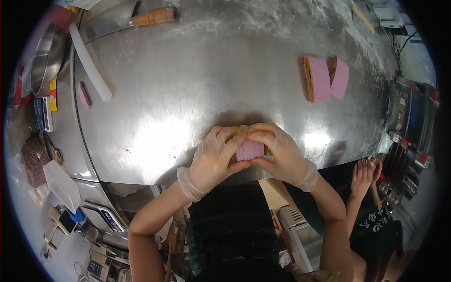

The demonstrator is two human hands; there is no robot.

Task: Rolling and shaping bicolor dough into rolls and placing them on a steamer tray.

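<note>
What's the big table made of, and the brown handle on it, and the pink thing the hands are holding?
Table: metal, probably steel, shiny, because it throws back bright glare.
Brown handle: likely wood, smooth, judging by its orange-brown colour.
Pink thing: maybe dough, smooth and dull, since it shows soft-looking strips and floury-looking smears mark the table; looks alone can't settle it.

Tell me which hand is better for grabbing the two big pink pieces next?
Probably the right hand. The pink pieces lie on the right of the table, nearer it than the left hand. Both hands are around the pink roll, so the right would need to let go first.
</note>
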